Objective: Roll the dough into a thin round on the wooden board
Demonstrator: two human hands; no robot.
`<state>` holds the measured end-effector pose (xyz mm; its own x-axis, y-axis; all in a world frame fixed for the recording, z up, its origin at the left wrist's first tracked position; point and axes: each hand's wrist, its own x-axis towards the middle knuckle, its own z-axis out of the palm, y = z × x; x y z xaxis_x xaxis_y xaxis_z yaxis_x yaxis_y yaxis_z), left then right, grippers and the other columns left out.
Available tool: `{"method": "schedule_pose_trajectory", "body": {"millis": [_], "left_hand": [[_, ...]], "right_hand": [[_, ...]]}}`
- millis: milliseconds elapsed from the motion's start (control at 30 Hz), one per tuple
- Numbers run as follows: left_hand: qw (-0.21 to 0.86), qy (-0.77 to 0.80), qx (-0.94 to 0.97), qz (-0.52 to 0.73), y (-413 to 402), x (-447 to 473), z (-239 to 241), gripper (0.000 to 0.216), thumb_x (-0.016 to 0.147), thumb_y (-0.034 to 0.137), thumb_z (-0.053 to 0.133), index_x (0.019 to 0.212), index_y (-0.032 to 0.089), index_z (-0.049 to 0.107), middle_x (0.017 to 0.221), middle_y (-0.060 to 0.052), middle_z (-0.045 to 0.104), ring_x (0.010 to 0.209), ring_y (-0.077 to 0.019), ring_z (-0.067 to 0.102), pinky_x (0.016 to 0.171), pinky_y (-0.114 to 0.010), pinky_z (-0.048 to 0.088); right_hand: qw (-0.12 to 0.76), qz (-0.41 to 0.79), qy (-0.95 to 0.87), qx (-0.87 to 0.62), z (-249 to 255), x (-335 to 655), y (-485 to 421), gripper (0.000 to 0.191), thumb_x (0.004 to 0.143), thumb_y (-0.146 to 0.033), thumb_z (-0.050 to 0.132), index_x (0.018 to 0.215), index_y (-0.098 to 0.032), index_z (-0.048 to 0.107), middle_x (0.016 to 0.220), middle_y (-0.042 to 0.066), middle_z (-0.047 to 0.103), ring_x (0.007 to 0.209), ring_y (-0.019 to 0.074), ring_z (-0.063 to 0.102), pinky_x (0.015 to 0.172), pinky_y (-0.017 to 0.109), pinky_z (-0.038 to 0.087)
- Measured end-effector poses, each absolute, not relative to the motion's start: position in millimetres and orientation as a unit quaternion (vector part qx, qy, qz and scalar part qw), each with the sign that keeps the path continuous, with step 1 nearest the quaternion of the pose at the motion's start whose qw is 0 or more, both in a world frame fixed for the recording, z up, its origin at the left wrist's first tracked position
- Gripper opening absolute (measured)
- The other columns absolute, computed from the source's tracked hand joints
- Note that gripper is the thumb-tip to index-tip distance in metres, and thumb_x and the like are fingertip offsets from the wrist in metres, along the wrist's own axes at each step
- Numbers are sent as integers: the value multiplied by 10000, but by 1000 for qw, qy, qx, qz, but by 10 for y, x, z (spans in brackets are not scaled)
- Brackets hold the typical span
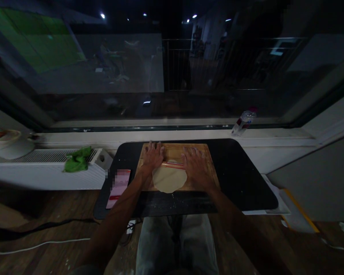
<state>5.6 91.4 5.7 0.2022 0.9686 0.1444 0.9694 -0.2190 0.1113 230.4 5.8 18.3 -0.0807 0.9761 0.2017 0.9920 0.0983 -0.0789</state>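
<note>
A round, flattened sheet of dough lies on a wooden board, its near edge reaching the board's front edge. Across the dough's far edge runs a thin rod with red and white stripes; its exact kind is unclear. My left hand rests palm down over the rod's left end, fingers stretched forward and apart. On the other end lies my right hand, also palm down with fingers spread. Both palms hide the rod's ends.
The board sits on a small black table with rounded corners. A phone lies left of the board. A plastic bottle stands on the windowsill at right. On the radiator at left is a green cloth. Cables cross the floor.
</note>
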Motion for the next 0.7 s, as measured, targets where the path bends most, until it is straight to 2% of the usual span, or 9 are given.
{"method": "schedule_pose_trajectory", "body": {"millis": [167,300,467,700], "left_hand": [[8,-631,-767,-112,1095,134,109,629,1211,413,252,1670,103,550,1726,-244,556,1723,-388,362,1343,-639,377],[-1,-626,-771,-122,1175,168,134,607,1208,395,261,1643,109,574,1721,-229,568,1711,-373,386,1352,-614,371],[0,-619,-775,-128,1101,126,101,605,1206,412,254,1630,133,583,1682,-226,608,1688,-381,418,1323,-618,392],[-5,-626,-774,-100,705,17,133,599,1203,453,260,1591,175,621,1603,-210,659,1559,-374,558,1272,-561,446]], "right_hand": [[71,-35,-788,-611,249,2412,216,542,1167,-277,424,1693,-220,540,1805,140,472,1631,422,378,1315,642,295],[81,-19,-775,-626,243,2444,335,547,1197,-360,379,1714,-234,507,1745,160,537,1575,395,446,1292,636,334],[105,-16,-748,-655,143,2384,295,605,1198,-530,440,1739,-263,486,1713,171,567,1580,414,445,1297,649,301],[114,-44,-743,-658,101,2259,101,559,1221,-484,372,1638,-204,617,1621,178,663,1530,384,503,1258,576,356]]}}
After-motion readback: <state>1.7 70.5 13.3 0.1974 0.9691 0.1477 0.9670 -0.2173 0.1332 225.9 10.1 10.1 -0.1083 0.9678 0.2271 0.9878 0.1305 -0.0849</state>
